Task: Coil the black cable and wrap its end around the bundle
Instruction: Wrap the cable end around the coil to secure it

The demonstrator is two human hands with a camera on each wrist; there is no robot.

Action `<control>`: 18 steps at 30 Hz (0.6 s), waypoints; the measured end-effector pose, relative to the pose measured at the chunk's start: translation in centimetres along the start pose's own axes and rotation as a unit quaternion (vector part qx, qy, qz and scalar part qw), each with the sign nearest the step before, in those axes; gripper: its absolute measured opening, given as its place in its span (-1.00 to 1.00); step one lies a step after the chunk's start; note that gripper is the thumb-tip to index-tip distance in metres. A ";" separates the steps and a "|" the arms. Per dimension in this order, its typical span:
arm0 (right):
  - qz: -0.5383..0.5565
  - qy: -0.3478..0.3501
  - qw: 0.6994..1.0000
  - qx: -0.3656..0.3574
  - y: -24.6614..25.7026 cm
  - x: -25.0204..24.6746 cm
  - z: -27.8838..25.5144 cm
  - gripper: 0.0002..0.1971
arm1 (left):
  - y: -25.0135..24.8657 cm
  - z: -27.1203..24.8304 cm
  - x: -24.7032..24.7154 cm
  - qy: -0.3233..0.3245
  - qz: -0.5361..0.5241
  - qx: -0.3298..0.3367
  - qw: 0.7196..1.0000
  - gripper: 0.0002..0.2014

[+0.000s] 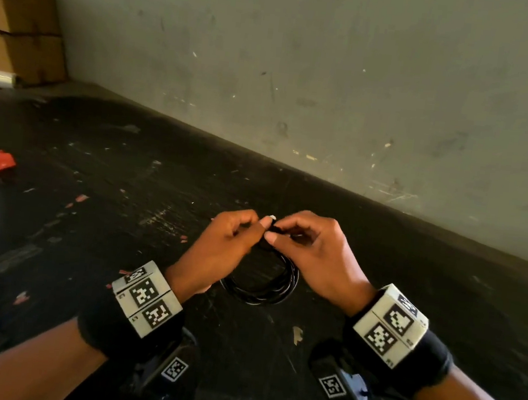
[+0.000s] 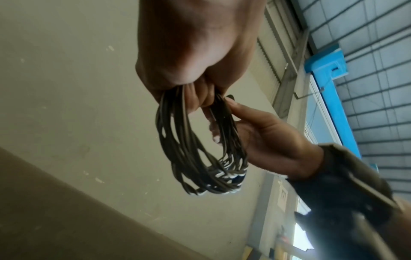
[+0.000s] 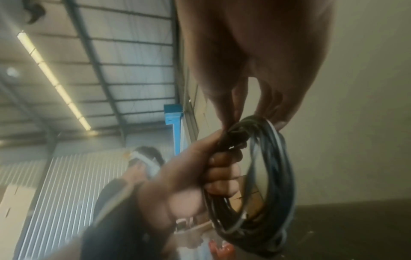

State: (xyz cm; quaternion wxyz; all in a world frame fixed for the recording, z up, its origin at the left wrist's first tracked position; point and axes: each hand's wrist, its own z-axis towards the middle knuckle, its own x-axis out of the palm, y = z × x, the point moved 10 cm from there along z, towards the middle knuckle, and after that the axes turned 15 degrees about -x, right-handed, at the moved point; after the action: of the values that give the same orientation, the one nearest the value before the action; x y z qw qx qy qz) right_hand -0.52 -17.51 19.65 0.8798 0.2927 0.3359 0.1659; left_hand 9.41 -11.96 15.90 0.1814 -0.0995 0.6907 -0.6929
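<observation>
Black cable coil, both hands.

A scuffed black worktop is backed by a scratched grey-green wall. Brown cardboard boxes are stacked at the far left; a long ceiling strip light is seen overhead.

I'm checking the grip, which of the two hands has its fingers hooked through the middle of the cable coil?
The left hand: its fingers curl through the black cable coil's middle. The right hand only pinches the coil's top.
</observation>
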 end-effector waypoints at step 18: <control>0.041 0.020 0.996 0.070 -1.4 0.1 -0.7 -0.67 | -0.2 0.8 0.0 -0.023 0.135 0.032 0.990 -0.50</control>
State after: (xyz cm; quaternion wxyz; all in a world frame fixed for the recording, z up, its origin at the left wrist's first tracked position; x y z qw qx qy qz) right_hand -0.75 -18.22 18.34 0.8425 0.3640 0.3520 0.1839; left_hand 9.67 -12.70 16.08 0.2926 -0.0150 0.6707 -0.6814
